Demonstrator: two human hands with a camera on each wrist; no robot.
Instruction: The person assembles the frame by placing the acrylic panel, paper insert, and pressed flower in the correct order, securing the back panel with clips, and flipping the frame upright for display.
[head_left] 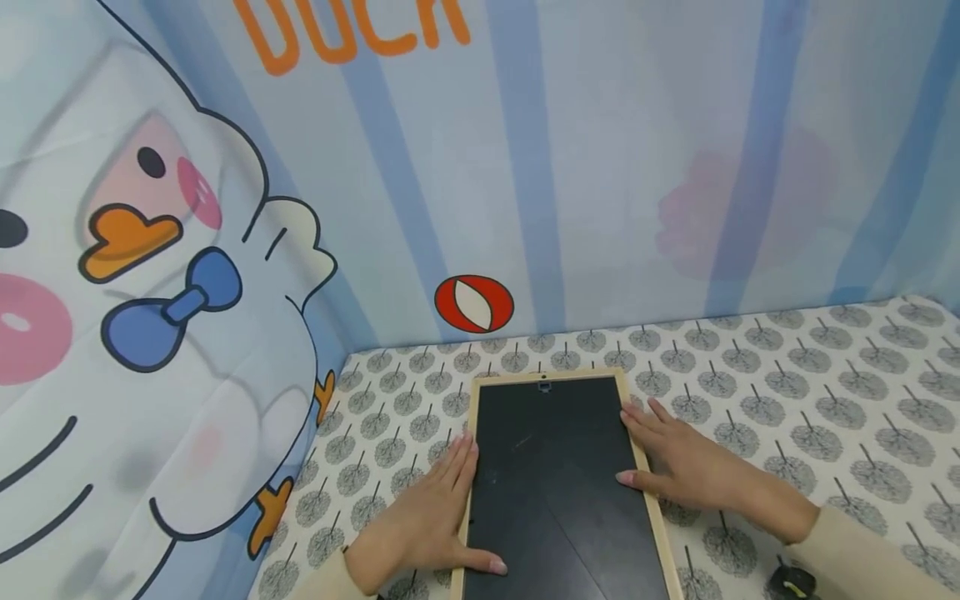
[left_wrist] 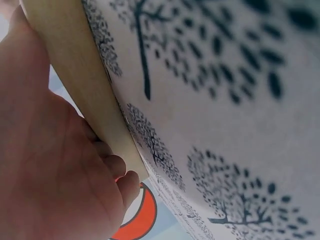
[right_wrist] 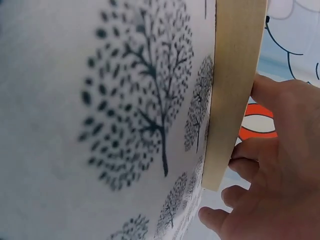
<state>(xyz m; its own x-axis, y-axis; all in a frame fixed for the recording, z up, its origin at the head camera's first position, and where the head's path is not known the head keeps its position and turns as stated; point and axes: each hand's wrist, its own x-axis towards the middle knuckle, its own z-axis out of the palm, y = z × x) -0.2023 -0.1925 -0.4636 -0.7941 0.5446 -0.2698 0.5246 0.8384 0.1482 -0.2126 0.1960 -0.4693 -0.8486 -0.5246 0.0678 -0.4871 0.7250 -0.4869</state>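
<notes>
A black board with a light wooden frame (head_left: 555, 483) lies flat on the patterned cloth, its near end cut off by the bottom of the head view. A small metal hanger (head_left: 544, 387) sits at its far edge. My left hand (head_left: 431, 508) rests on the left side of the frame, fingers fairly straight and thumb on the black surface. Opposite it, my right hand (head_left: 678, 458) touches the right side with fingers spread and its thumb over the edge. Both wrist views show the pale wooden side (left_wrist: 87, 85) of the frame beside the fingers.
The cloth (head_left: 787, 408) printed with grey trees covers the table. Behind it hangs a pale blue backdrop (head_left: 615, 183) with a large duck picture (head_left: 202, 400) on the left. A small dark object (head_left: 792, 581) shows beside the right sleeve.
</notes>
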